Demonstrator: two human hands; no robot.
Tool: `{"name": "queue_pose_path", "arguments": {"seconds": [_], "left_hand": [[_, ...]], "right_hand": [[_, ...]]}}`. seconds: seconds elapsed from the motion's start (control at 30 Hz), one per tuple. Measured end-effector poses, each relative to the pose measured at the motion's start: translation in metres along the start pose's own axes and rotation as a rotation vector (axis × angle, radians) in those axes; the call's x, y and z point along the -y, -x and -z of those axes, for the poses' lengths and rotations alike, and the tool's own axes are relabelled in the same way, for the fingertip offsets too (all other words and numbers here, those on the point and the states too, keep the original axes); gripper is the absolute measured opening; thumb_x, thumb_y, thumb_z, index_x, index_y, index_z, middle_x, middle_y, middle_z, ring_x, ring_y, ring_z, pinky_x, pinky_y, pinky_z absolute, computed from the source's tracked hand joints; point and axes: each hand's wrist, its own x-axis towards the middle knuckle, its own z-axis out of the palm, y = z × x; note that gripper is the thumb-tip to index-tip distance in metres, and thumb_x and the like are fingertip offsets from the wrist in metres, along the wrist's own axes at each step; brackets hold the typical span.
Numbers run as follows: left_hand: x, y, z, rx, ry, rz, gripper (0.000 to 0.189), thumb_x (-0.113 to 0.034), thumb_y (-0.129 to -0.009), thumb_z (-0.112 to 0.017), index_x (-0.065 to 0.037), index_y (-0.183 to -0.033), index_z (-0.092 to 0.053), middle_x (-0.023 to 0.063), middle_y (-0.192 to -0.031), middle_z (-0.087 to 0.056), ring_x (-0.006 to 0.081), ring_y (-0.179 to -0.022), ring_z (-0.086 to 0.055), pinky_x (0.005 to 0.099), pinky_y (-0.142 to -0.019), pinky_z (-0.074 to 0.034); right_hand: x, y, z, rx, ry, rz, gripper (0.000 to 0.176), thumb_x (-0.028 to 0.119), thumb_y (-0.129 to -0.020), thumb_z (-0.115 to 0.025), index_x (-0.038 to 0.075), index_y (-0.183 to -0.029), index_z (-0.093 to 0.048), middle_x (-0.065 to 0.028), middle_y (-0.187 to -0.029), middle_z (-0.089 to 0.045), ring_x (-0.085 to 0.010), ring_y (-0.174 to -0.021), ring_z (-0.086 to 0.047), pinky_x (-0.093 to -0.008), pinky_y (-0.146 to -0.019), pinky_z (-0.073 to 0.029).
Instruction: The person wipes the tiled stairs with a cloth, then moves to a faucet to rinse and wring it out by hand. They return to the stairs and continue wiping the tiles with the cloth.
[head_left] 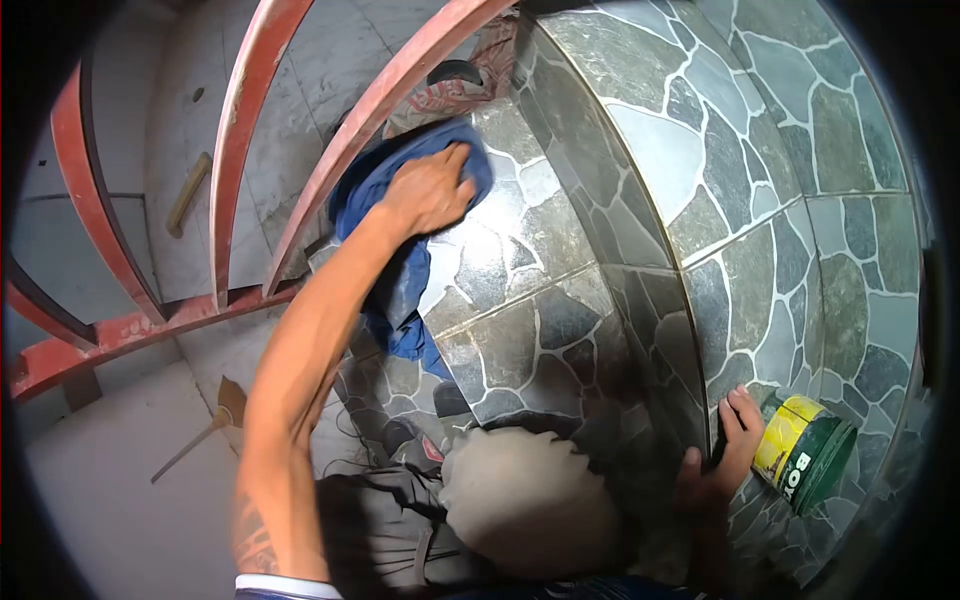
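A dark blue cloth (360, 195) lies bunched on the stone-pattern tile step (510, 340), part of it hanging down over the near side. My left hand (430, 190) is closed on the cloth and presses it against the tile. Over at the lower right, my right hand (735, 445) rests at the edge of the raised tiled ledge (740, 290). Its thumb and fingers are apart and nothing shows in it. Close beside its fingers sits a green and yellow can (805, 450) with the letters "BOY" on its side.
Red metal bars (245, 130) curve across the left, joined to a red lower rail (150, 330). A wooden piece (188, 195) lies beyond them. A brush-like tool (228, 400) is on the floor at left. A red-and-white patterned sack (490, 60) sits behind the cloth.
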Motion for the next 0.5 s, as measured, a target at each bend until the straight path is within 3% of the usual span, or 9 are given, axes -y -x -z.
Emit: {"name": "queue_pose_path", "arguments": {"seconds": [0.1, 0.2, 0.23, 0.37, 0.43, 0.5], "left_hand": [[-0.002, -0.045, -0.012, -0.103, 0.043, -0.024, 0.054, -0.033, -0.098, -0.049, 0.007, -0.135, -0.047, 0.0284, -0.127, -0.06, 0.0447, -0.111, -0.061, 0.0494, -0.096, -0.049], [-0.014, -0.018, 0.006, -0.001, 0.027, 0.069, 0.055, -0.035, -0.098, -0.05, 0.006, -0.134, -0.048, 0.0278, -0.123, -0.062, 0.0435, -0.111, -0.062, 0.0487, -0.094, -0.05], [-0.008, 0.0, -0.002, -0.131, 0.031, 0.018, 0.056, -0.036, -0.096, -0.053, 0.006, -0.133, -0.049, 0.0274, -0.118, -0.064, 0.0435, -0.108, -0.063, 0.0479, -0.093, -0.05], [0.002, 0.067, 0.004, -0.049, 0.018, 0.093, 0.056, -0.034, -0.093, -0.058, 0.005, -0.133, -0.05, 0.0264, -0.116, -0.064, 0.0437, -0.102, -0.064, 0.048, -0.09, -0.052], [0.005, 0.073, 0.003, -0.105, 0.007, 0.052, 0.056, -0.033, -0.092, -0.059, 0.004, -0.133, -0.05, 0.0259, -0.117, -0.063, 0.0436, -0.101, -0.064, 0.049, -0.088, -0.052], [0.012, 0.05, 0.003, -0.06, 0.002, 0.039, 0.057, -0.033, -0.091, -0.059, 0.004, -0.133, -0.049, 0.0261, -0.117, -0.063, 0.0437, -0.102, -0.064, 0.0492, -0.088, -0.052]], "right_hand": [[-0.005, 0.005, 0.001, 0.019, 0.033, -0.011, 0.053, 0.031, -0.091, -0.059, -0.009, -0.126, -0.053, -0.0281, -0.129, -0.053, -0.0473, -0.124, -0.052, -0.0569, -0.106, -0.04], [-0.009, 0.006, 0.001, 0.022, 0.047, 0.016, 0.051, 0.03, -0.093, -0.058, -0.008, -0.126, -0.053, -0.0272, -0.129, -0.053, -0.0471, -0.124, -0.053, -0.057, -0.106, -0.041], [-0.012, 0.006, 0.002, 0.03, 0.071, 0.023, 0.05, 0.03, -0.094, -0.057, -0.008, -0.126, -0.053, -0.0271, -0.129, -0.053, -0.047, -0.124, -0.053, -0.057, -0.105, -0.041], [-0.011, 0.007, 0.002, 0.042, 0.109, 0.024, 0.046, 0.028, -0.096, -0.054, -0.008, -0.125, -0.054, -0.027, -0.128, -0.054, -0.0468, -0.122, -0.055, -0.057, -0.104, -0.043], [-0.006, 0.004, 0.002, 0.037, 0.138, 0.006, 0.048, 0.033, -0.098, -0.054, -0.008, -0.123, -0.055, -0.0268, -0.127, -0.055, -0.0465, -0.12, -0.056, -0.056, -0.104, -0.045], [-0.008, 0.008, -0.002, 0.014, 0.131, -0.018, 0.053, 0.038, -0.101, -0.052, -0.007, -0.129, -0.051, -0.0274, -0.134, -0.052, -0.0452, -0.127, -0.051, -0.0542, -0.109, -0.04]]}}
